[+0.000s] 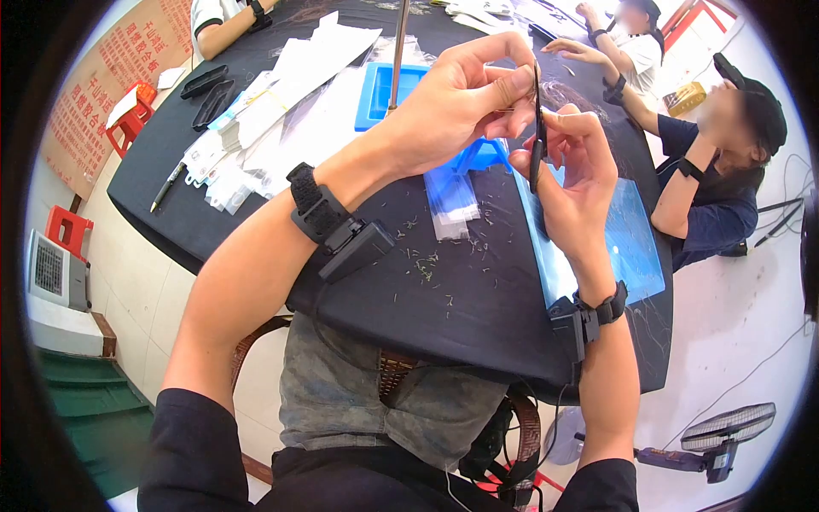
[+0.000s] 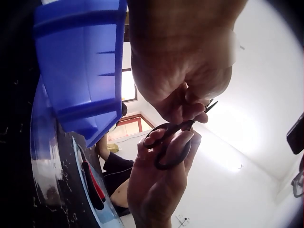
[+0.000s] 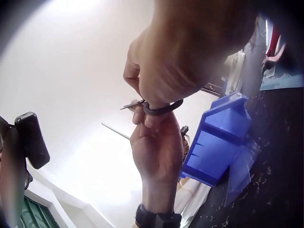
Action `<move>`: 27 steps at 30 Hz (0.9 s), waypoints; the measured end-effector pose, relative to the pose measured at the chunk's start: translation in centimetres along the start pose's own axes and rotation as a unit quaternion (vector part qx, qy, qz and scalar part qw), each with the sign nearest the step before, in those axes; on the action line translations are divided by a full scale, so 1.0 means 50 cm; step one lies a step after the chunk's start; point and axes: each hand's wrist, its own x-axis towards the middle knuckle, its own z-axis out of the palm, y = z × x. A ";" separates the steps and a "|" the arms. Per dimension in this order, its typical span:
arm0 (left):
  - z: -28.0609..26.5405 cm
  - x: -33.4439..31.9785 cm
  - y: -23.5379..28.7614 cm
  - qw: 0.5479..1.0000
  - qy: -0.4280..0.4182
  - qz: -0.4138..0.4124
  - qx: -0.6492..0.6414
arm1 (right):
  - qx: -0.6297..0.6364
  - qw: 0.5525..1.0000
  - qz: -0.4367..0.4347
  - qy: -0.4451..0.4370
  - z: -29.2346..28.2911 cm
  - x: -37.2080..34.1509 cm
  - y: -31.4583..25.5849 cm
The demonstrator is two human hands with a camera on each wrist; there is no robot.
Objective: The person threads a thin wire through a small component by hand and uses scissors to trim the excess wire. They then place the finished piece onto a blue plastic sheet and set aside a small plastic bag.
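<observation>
A pair of black-handled scissors (image 1: 537, 145) is in my right hand (image 1: 580, 183), raised above the table. In the left wrist view its finger loops (image 2: 173, 156) surround the right fingers and thumb. My left hand (image 1: 465, 98) is close by, thumb and fingertips pinched together on a small thin piece right at the scissor blades. The fingers mostly hide this piece, and I cannot tell what it is. In the right wrist view the short pointed blades (image 3: 132, 104) pass by the left fingertips. Below the hands stands a blue plastic bin (image 3: 216, 137).
Clear plastic sleeves (image 1: 452, 209) and scattered clippings (image 1: 422, 264) lie on the black tablecloth (image 1: 375, 294). A translucent blue sheet (image 1: 636, 243) is under the right forearm. Left are paper packets (image 1: 243, 128), a pen (image 1: 168, 188) and a blue tray (image 1: 368, 107) behind a metal rod (image 1: 399, 51). People sit around the table.
</observation>
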 end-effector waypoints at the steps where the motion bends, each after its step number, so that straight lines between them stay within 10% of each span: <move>1: 0.000 0.000 0.001 1.000 -0.001 -0.002 -0.002 | -0.008 1.000 -0.001 -0.005 0.000 0.000 -0.001; 27: -0.005 0.003 -0.001 1.000 -0.010 -0.006 -0.027 | 0.171 0.981 0.083 -0.035 0.004 -0.005 0.011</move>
